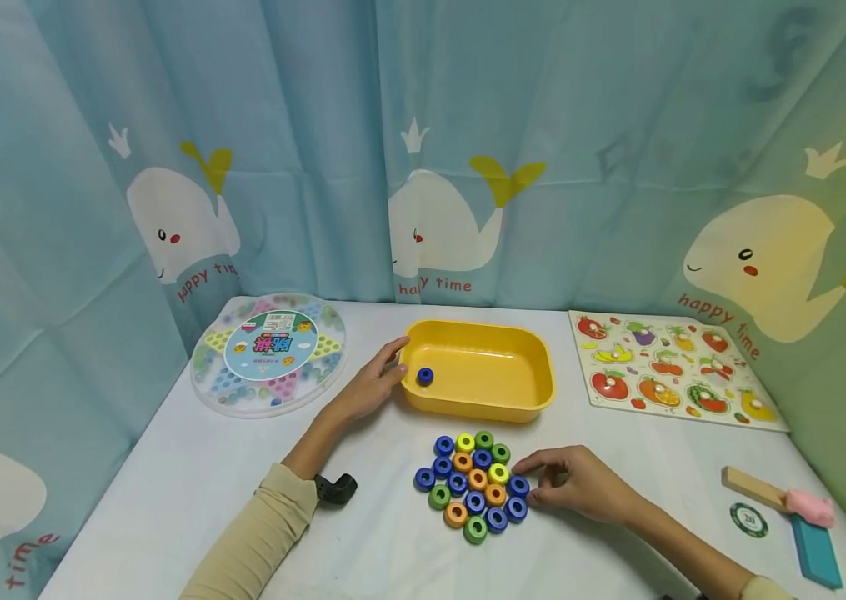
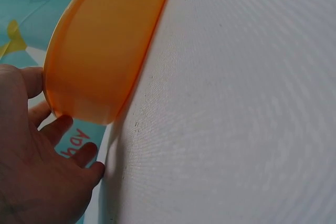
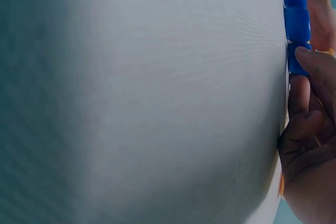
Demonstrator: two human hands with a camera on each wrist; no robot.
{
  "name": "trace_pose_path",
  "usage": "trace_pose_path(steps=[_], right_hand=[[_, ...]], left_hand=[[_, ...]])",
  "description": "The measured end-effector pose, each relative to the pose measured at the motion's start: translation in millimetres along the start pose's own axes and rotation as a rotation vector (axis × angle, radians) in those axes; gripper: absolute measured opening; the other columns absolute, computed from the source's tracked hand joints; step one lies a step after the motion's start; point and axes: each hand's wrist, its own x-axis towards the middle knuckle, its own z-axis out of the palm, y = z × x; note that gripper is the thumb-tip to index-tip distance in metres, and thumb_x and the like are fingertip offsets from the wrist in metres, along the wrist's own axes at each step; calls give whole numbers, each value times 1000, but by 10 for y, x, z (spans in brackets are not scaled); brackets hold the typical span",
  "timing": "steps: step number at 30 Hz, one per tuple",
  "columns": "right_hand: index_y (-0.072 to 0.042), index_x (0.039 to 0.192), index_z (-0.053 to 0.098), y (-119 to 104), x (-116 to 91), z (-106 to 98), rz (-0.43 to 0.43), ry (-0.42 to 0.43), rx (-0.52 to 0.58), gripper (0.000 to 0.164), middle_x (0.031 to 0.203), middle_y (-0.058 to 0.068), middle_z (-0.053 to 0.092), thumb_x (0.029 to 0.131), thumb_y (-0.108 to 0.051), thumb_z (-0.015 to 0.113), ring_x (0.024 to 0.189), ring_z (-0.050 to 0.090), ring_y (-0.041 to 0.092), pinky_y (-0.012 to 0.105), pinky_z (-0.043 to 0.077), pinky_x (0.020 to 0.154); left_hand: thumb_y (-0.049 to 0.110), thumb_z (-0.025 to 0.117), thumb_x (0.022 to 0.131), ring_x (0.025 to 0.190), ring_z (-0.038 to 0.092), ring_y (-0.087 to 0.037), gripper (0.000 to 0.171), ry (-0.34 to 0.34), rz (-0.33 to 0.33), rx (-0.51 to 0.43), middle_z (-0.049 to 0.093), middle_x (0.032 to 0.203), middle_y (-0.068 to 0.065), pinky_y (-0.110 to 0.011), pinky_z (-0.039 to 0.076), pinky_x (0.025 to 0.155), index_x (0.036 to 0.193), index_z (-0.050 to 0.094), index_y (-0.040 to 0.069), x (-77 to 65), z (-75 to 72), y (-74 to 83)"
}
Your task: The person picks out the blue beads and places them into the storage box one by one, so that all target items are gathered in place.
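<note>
A yellow plastic tray (image 1: 483, 408) stands toward the back of the table with one blue ring bead (image 1: 425, 377) inside at its left. My left hand (image 1: 372, 383) rests against the tray's left end, its loosely bent fingers touching the rim and outer wall. In front of the tray, several blue, green, orange and yellow ring beads (image 1: 478, 479) lie in a flat cluster. At the cluster's right edge my right hand (image 1: 580, 483) pinches a blue ring bead (image 1: 518, 486) between thumb and index finger. The right wrist view shows these fingertips on the blue bead (image 3: 298, 59).
A round Chinese checkers board (image 1: 268, 354) lies at the back left. A fruit peg puzzle (image 1: 673, 367) lies at the back right. On the right are a wooden block (image 1: 753, 488), a pink piece (image 1: 810, 507), a teal block (image 1: 816, 552) and a green-white round chip (image 1: 748, 520).
</note>
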Motion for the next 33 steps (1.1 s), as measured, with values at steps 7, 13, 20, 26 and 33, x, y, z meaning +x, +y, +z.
trace_pose_path(steps=[7,13,20,26,33], right_hand=[[-28,103,69,-11,9,-28,6,-9,-15,28,77,-7,63,76,-32,76,64,54,10,23,46,55],[-26,102,68,-113,22,-330,-37,37,4,26,88,-7,66,78,-27,76,68,56,12,25,47,55],[-13,104,67,-456,430,-818,-103,150,31,24,90,2,65,81,-15,73,70,54,22,24,46,53],[-10,106,67,-386,1210,-856,-19,180,138,28,97,8,65,81,-21,74,68,51,23,22,42,51],[-15,103,68,-261,1960,-564,57,103,163,27,98,3,65,79,-24,75,80,53,24,27,44,60]], left_hand=[[29,44,99,135,25,-24,49,-6,-4,-5,24,151,5,-47,21,108,146,28,28,-7,-6,23],[31,43,99,135,24,-22,50,-19,-23,-1,23,151,6,-45,20,108,146,27,29,-2,-1,40],[29,43,99,135,24,-21,50,-15,-23,9,23,151,7,-43,20,109,146,27,28,-4,-3,28],[31,42,99,135,26,-22,50,-13,4,7,24,150,6,-44,21,108,146,27,27,-12,1,-6],[32,42,99,134,26,-22,50,-22,8,3,24,150,7,-42,21,108,146,27,27,12,-4,-31]])
